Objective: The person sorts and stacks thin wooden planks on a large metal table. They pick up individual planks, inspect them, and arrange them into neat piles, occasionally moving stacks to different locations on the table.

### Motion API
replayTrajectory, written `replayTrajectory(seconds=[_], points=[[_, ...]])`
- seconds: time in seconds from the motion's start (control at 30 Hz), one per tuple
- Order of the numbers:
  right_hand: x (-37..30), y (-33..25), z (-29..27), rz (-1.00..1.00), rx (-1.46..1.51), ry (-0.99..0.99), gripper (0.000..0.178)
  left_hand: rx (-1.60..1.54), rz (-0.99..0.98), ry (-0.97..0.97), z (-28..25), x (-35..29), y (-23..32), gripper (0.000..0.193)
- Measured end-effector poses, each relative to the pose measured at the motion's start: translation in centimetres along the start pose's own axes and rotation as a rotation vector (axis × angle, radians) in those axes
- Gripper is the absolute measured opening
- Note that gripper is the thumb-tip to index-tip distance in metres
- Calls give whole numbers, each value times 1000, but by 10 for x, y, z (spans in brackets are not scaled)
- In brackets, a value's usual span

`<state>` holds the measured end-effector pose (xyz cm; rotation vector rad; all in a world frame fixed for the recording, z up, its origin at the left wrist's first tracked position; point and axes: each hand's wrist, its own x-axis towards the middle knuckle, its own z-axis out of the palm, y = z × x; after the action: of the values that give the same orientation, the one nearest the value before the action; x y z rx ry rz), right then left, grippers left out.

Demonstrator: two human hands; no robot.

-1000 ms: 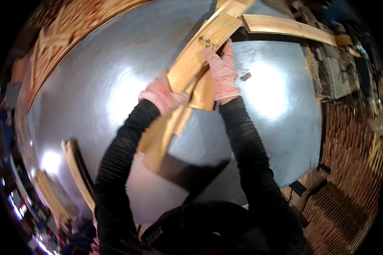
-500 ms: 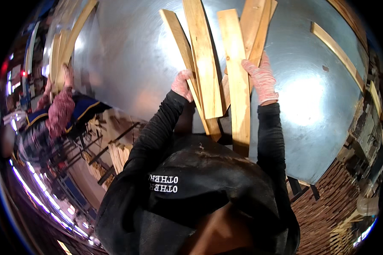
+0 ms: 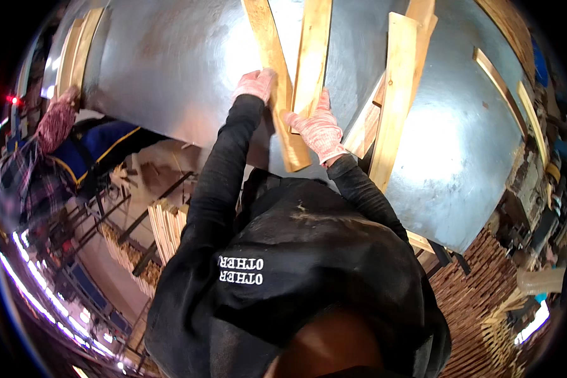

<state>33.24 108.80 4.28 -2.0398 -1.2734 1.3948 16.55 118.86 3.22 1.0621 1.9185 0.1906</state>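
Observation:
My left hand (image 3: 255, 84), in a pink-and-white knit glove, grips the left edge of a long wooden board (image 3: 268, 44). That board slants across the metal table, its lower end close to my apron. Just right of it lies a second wooden board (image 3: 314, 47). Around this one's lower part my right hand (image 3: 321, 129), gloved alike, is closed, its thumb across the top face and its fingers at the right edge. The fingertips of both hands are partly hidden. Farther right, a light board (image 3: 397, 94) rests over several others, untouched.
The shiny metal table (image 3: 170, 75) spreads widely. Narrow strips (image 3: 501, 88) lie along its right side. At the far left, a co-worker's gloved hand (image 3: 60, 120) touches upright-looking boards (image 3: 79, 53). Stacked wood (image 3: 167, 227) stands below left; a wood pile (image 3: 466, 309) sits lower right.
My right hand has left the right-hand boards and moved left onto the middle board. Those boards now lie farther right. My left hand has moved up and slightly left; the two left boards have spread apart.

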Motion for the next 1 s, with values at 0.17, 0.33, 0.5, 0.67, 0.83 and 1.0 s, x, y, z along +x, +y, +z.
replayTrajectory(seconds=[0.17,0.33,0.5,0.67,0.83,1.0], points=[[-24,-36,-22,-140,418,-211,69,-509,280,-63,-13,-1,-26,67],[-56,-39,-63,-458,-235,493,65,-727,264,-112,-49,-26,0,43],[-43,76,-99,100,-486,611,100,445,162,347,-169,38,-42,47],[-50,94,-133,122,-378,725,93,565,31,355,-169,52,-85,51],[-3,87,-196,165,0,753,84,651,301,695,-138,24,-54,57],[73,28,-184,72,-273,754,94,392,650,602,-46,-1,-20,85]])
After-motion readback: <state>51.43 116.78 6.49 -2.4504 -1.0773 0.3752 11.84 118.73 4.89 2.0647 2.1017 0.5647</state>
